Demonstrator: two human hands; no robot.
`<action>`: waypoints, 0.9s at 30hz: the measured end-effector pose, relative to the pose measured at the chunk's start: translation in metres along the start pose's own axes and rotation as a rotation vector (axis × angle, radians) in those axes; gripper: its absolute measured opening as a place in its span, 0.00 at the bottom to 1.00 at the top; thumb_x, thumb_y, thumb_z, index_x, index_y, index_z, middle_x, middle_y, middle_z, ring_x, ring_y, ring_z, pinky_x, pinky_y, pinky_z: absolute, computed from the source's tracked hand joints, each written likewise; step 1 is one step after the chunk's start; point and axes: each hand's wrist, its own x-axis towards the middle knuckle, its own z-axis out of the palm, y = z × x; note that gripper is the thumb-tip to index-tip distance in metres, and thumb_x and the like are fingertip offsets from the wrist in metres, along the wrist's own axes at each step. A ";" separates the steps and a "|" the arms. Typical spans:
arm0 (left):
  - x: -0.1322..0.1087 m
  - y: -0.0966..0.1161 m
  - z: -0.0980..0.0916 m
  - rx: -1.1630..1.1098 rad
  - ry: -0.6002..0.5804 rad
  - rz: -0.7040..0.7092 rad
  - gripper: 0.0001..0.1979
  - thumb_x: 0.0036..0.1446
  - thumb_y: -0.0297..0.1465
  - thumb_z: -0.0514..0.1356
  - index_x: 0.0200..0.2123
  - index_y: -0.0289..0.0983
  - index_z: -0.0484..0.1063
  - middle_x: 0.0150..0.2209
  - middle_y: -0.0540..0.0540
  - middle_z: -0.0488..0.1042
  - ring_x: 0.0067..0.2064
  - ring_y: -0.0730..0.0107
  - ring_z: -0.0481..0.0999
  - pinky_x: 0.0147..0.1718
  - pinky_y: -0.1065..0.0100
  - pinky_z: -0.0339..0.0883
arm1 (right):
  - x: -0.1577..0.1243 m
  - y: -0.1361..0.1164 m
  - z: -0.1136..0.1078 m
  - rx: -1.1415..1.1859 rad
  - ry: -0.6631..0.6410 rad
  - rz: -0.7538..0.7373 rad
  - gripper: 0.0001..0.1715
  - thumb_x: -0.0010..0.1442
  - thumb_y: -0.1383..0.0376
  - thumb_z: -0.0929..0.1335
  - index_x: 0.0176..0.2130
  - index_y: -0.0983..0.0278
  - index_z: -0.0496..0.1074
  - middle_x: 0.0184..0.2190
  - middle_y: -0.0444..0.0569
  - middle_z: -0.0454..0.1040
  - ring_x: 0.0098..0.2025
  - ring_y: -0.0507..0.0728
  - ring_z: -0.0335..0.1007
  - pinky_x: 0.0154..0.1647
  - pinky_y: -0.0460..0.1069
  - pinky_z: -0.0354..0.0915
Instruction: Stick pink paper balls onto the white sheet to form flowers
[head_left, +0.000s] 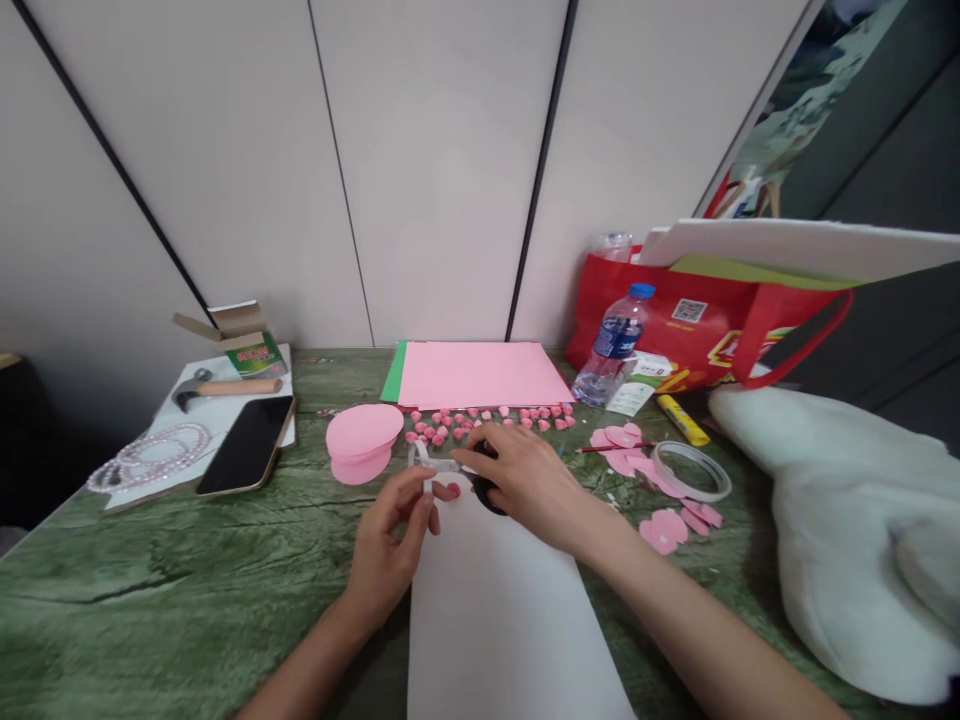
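Head view: left fingers (pixel 415 522) pinch a thin, curling white strip (pixel 428 484); right fingers (pixel 475 462) grip black-handled scissors (pixel 490 497).

Our left hand (pixel 390 530) can pass over the open tabletop (pixel 187 590) at lower left, below the phone (pixel 249 445). On our right, the tape roll (pixel 724 483) and white cushion (pixel 825 530) block the way; beneath our right hand (pixel 529 485), clearance seems slight, though hidden.

"What's the counter (pixel 112 620) like?"
"Green, wood-grained."
"What lies on it?"
"Pink and green sheets (pixel 487 375) at the back, small pink pieces (pixel 439 439) before them, pink ovals (pixel 364 430) leftward, a yellow tube (pixel 682 420) rightward, a white sheet (pixel 502 620) nearest."
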 end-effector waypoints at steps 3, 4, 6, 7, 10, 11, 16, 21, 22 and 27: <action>-0.001 0.000 0.001 0.004 -0.002 0.010 0.10 0.59 0.30 0.54 0.45 0.39 0.65 0.35 0.46 0.76 0.24 0.76 0.68 0.26 0.70 0.65 | 0.000 0.001 0.000 -0.019 -0.003 -0.009 0.24 0.53 0.77 0.65 0.49 0.60 0.69 0.45 0.51 0.66 0.44 0.57 0.62 0.42 0.52 0.58; -0.001 0.000 0.001 0.009 -0.002 0.014 0.10 0.59 0.30 0.54 0.45 0.39 0.65 0.35 0.46 0.76 0.24 0.76 0.68 0.26 0.70 0.65 | 0.000 0.001 0.000 -0.026 -0.006 -0.011 0.23 0.54 0.76 0.65 0.49 0.60 0.69 0.44 0.51 0.66 0.44 0.57 0.62 0.42 0.51 0.58; -0.001 -0.002 0.001 0.022 -0.002 0.022 0.09 0.60 0.30 0.53 0.45 0.39 0.65 0.36 0.46 0.76 0.24 0.76 0.68 0.26 0.70 0.65 | 0.000 0.001 0.001 -0.036 -0.010 -0.011 0.22 0.55 0.75 0.65 0.48 0.60 0.69 0.44 0.50 0.66 0.42 0.56 0.62 0.41 0.51 0.58; -0.001 -0.002 0.001 0.028 -0.002 0.027 0.09 0.60 0.29 0.53 0.44 0.39 0.65 0.36 0.45 0.76 0.24 0.76 0.68 0.26 0.70 0.65 | 0.000 0.001 0.001 -0.041 -0.012 -0.012 0.21 0.56 0.75 0.65 0.48 0.59 0.69 0.43 0.50 0.67 0.42 0.56 0.63 0.40 0.51 0.57; -0.002 -0.003 0.000 0.038 -0.012 0.038 0.09 0.61 0.29 0.52 0.45 0.39 0.64 0.37 0.45 0.75 0.25 0.76 0.68 0.26 0.70 0.65 | -0.001 0.001 0.000 -0.057 -0.008 -0.017 0.19 0.58 0.74 0.63 0.47 0.59 0.69 0.43 0.50 0.66 0.41 0.55 0.62 0.39 0.50 0.57; -0.002 -0.003 0.000 0.037 -0.018 0.037 0.09 0.61 0.29 0.52 0.45 0.39 0.63 0.37 0.45 0.75 0.25 0.77 0.68 0.26 0.70 0.65 | -0.001 0.001 -0.001 -0.063 -0.003 -0.021 0.19 0.58 0.74 0.63 0.48 0.59 0.69 0.43 0.50 0.66 0.42 0.56 0.62 0.40 0.51 0.57; -0.003 -0.001 0.001 0.014 -0.025 -0.007 0.12 0.61 0.29 0.52 0.48 0.38 0.60 0.35 0.46 0.75 0.24 0.77 0.68 0.27 0.70 0.66 | -0.002 -0.002 -0.004 -0.098 0.056 -0.029 0.21 0.57 0.75 0.63 0.49 0.61 0.68 0.44 0.53 0.65 0.45 0.58 0.61 0.43 0.53 0.57; -0.003 -0.001 0.000 0.014 -0.032 -0.007 0.12 0.61 0.29 0.52 0.49 0.39 0.59 0.35 0.46 0.75 0.24 0.77 0.68 0.26 0.71 0.65 | -0.002 -0.001 -0.004 -0.104 0.056 -0.041 0.21 0.57 0.75 0.63 0.49 0.61 0.68 0.43 0.52 0.66 0.43 0.57 0.61 0.42 0.52 0.57; -0.003 -0.002 0.000 0.017 -0.034 -0.002 0.12 0.61 0.29 0.52 0.49 0.39 0.59 0.35 0.47 0.75 0.24 0.77 0.68 0.26 0.71 0.65 | -0.002 -0.001 -0.004 -0.101 0.052 -0.040 0.21 0.57 0.75 0.64 0.49 0.61 0.68 0.43 0.52 0.66 0.43 0.57 0.61 0.41 0.52 0.57; -0.004 -0.005 0.000 0.016 -0.050 0.006 0.13 0.61 0.29 0.51 0.50 0.40 0.58 0.35 0.47 0.74 0.25 0.78 0.67 0.27 0.71 0.65 | -0.002 0.001 -0.004 -0.081 0.040 -0.040 0.18 0.59 0.74 0.63 0.48 0.59 0.68 0.42 0.50 0.66 0.42 0.56 0.61 0.39 0.49 0.55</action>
